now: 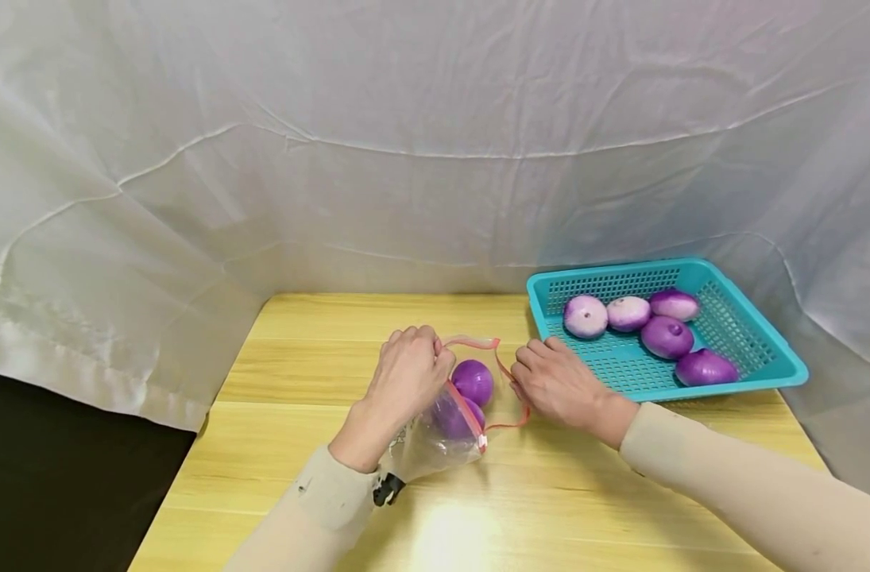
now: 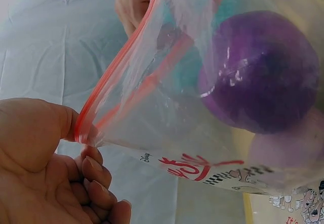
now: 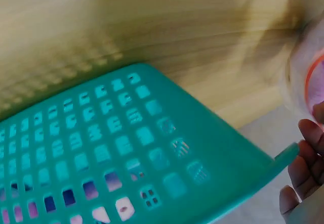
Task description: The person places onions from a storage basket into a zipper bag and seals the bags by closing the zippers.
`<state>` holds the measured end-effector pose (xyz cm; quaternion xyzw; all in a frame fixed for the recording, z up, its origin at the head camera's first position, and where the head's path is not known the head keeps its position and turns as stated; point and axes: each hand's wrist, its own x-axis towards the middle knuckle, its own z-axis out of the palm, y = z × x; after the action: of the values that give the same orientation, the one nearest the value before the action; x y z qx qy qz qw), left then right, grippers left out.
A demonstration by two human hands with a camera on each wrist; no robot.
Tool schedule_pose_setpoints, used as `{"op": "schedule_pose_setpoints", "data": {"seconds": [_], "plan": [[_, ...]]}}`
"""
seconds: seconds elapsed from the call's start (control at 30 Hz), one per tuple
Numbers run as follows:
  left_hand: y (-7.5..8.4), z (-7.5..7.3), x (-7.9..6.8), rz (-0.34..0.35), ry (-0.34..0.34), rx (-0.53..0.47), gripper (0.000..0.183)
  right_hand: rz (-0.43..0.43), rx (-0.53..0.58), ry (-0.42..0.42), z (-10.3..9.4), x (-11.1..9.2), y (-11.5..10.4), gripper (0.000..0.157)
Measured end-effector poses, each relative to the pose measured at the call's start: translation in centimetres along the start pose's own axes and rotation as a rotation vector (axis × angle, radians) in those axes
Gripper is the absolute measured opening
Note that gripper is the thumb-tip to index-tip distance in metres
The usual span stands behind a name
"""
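Two onions (image 1: 473, 382) sit in a clear bag (image 1: 438, 449), whose red-edged mouth stands open between the hands. One shows through the mouth; the other is behind the plastic, lower in the bag. The left hand (image 1: 408, 367) is at the left of the bag's mouth, its thumb and forefinger pinching a corner of the red rim, as the left wrist view shows; the remaining fingers curl loosely just below that corner. The right hand (image 1: 559, 383) is at the right of the bag's mouth, fingers bent and gripping the rim there, though the right wrist view catches only part of this grasp. Both onions in the bag lie between the two sets of fingers, near the left ones and apart from the right ones. A white slider (image 1: 482, 442) sits on the bag's rim at the side nearer the person. Red and black print runs along the plastic.

To the right of the bag and farther from the person is a blue-green basket (image 1: 624, 369) with five more onions (image 1: 667, 338). The bench (image 1: 284, 445) lies under the bag, and a pale cloth (image 1: 435, 199) hangs beyond it.
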<state>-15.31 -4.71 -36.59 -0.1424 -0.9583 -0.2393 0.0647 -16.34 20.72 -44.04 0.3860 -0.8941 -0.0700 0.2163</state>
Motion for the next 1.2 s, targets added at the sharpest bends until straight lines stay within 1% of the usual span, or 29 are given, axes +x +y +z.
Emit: {"op": "schedule_pose_setpoints", "data": {"seconds": [0.03,0.1,0.2,0.27,0.3,0.37,0.43,0.5,0.57,0.63,0.7,0.73,0.8,0.93,1.0,1.03,1.13,1.2], "plan": [[0.0,0.0,-0.1,0.006,0.001,0.005,0.017,0.025,0.024,-0.002,0.0,0.1,-0.1,0.022],[0.0,0.0,-0.2,0.011,-0.004,0.020,0.017,0.099,0.113,-0.008,-0.4,0.5,-0.3,0.019],[0.0,-0.3,-0.6,0.012,-0.010,0.064,0.020,0.261,0.329,-0.010,-1.4,1.6,-0.6,0.019],[0.1,-0.5,-0.9,0.001,-0.019,0.090,0.022,0.362,0.473,-0.001,-2.4,2.5,-0.6,0.020],[0.2,-0.7,-1.1,-0.008,-0.020,0.103,0.022,0.400,0.528,0.007,-2.8,3.0,-0.5,0.021],[0.4,-1.4,-1.4,-0.027,-0.017,0.117,0.022,0.453,0.590,0.025,-3.7,3.9,-0.3,0.022],[0.9,-2.4,-1.7,-0.042,-0.001,0.110,0.020,0.482,0.591,0.035,-4.2,4.6,0.0,0.023],[1.6,-3.4,-2.1,-0.049,0.035,0.099,0.019,0.501,0.559,0.032,-4.5,5.0,0.5,0.024],[2.3,-4.2,-2.4,-0.040,0.079,0.084,0.018,0.514,0.525,0.012,-4.5,5.2,0.8,0.023],[2.9,-4.7,-2.5,-0.026,0.108,0.080,0.017,0.528,0.509,-0.016,-4.4,5.3,1.0,0.023],[3.3,-4.8,-2.5,-0.007,0.124,0.097,0.017,0.536,0.521,-0.043,-4.4,5.4,1.0,0.023],[3.3,-4.7,-2.4,0.009,0.131,0.118,0.016,0.536,0.534,-0.053,-4.4,5.5,0.9,0.023],[3.2,-4.1,-2.1,0.053,0.135,0.192,0.017,0.537,0.560,-0.067,-4.6,5.6,0.7,0.023],[2.6,-2.3,-1.4,0.194,0.162,0.403,0.020,0.511,0.568,-0.071,-4.5,5.8,0.4,0.022],[2.4,-1.5,-1.0,0.259,0.164,0.480,0.024,0.505,0.550,-0.072,-4.3,5.7,0.4,0.023],[2.3,-1.1,-0.8,0.282,0.163,0.502,0.025,0.503,0.540,-0.075,-4.2,5.6,0.4,0.024],[2.0,-0.1,-0.2,0.326,0.154,0.530,0.031,0.502,0.511,-0.083,-3.5,5.3,0.6,0.026],[1.7,0.4,0.1,0.337,0.153,0.540,0.033,0.508,0.475,-0.091,-3.1,5.1,0.6,0.027]]}}
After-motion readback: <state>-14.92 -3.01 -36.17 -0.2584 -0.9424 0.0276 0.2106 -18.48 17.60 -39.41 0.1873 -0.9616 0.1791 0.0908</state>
